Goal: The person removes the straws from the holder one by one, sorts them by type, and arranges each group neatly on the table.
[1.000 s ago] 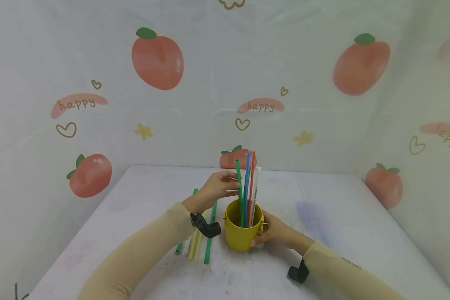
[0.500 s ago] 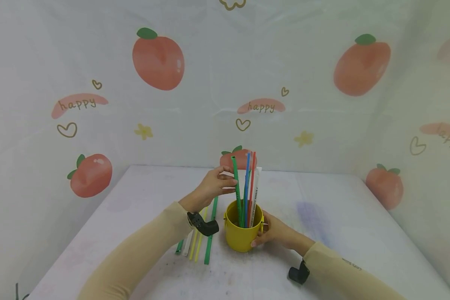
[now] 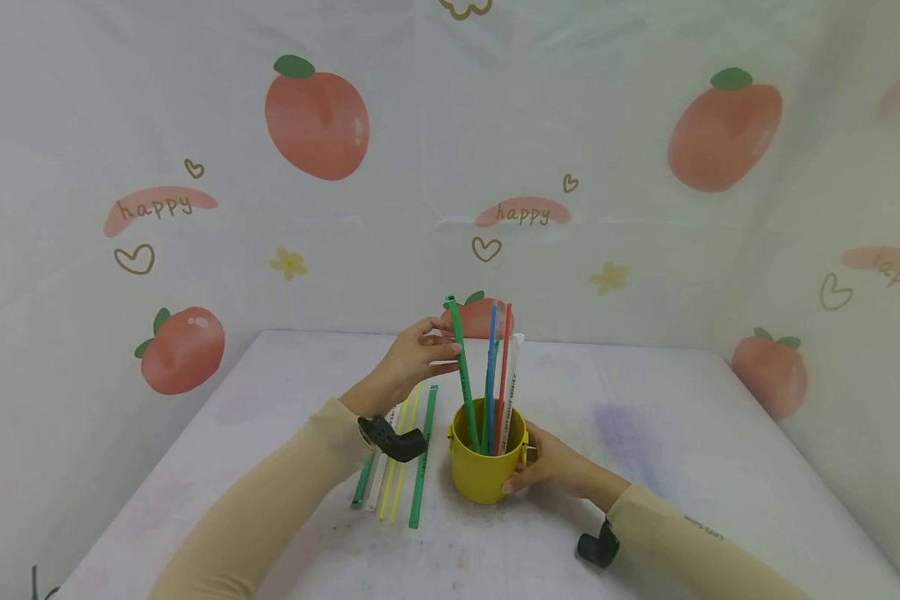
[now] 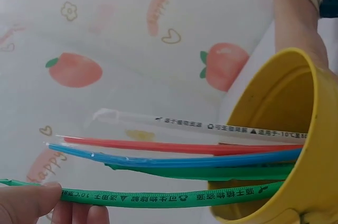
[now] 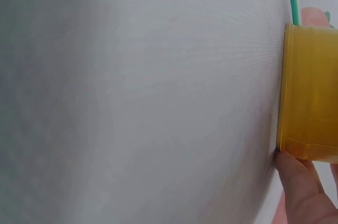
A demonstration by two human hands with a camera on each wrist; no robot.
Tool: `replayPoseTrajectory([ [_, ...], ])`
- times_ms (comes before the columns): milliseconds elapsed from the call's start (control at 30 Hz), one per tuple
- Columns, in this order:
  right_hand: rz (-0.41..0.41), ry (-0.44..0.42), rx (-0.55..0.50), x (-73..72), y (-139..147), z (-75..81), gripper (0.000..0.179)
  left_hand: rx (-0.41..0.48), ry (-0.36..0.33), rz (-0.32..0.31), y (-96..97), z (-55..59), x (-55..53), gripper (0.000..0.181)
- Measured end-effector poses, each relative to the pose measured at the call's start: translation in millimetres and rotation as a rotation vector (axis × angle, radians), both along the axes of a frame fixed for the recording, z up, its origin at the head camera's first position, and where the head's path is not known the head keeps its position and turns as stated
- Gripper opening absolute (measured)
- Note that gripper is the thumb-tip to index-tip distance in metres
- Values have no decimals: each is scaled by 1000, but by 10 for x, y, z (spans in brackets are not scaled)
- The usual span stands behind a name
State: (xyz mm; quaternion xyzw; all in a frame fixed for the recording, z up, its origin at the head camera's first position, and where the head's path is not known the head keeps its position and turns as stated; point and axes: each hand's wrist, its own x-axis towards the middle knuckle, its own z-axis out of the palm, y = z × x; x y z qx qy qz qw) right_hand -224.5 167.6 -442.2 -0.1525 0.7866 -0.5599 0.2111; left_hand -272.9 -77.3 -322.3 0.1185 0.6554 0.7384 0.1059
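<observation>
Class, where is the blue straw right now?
In the head view, the blue straw stands in the yellow bucket, just left of the red straw and right of the green straw that the left hand pinches.

Head view forward, downward, farther back; wrist views close, rolled sideways; all share yellow bucket (image 3: 480, 477).

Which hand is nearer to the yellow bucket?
Right: the right grip holds the side of the yellow bucket; the left grip is higher and leftward, pinching a green straw.
</observation>
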Motion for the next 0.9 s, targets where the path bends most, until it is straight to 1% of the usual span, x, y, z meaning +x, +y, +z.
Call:
replayPoseTrajectory([
  [200, 2, 1, -13, 8, -2, -4, 103, 20, 7, 8, -78, 79, 10, 27],
  [400, 9, 5, -15, 13, -3, 1, 102, 66, 3, 25, -162, 138, 10, 29],
  [633, 5, 9, -6, 25, -10, 27, 99, 116, 18, 43, -272, 212, -11, 28],
  [767, -3, 8, -3, 24, -14, 31, 99, 133, 11, 64, -343, 235, -22, 27],
  [900, -11, 0, 1, 25, -13, 28, 99, 139, 2, 87, -418, 233, -33, 26],
])
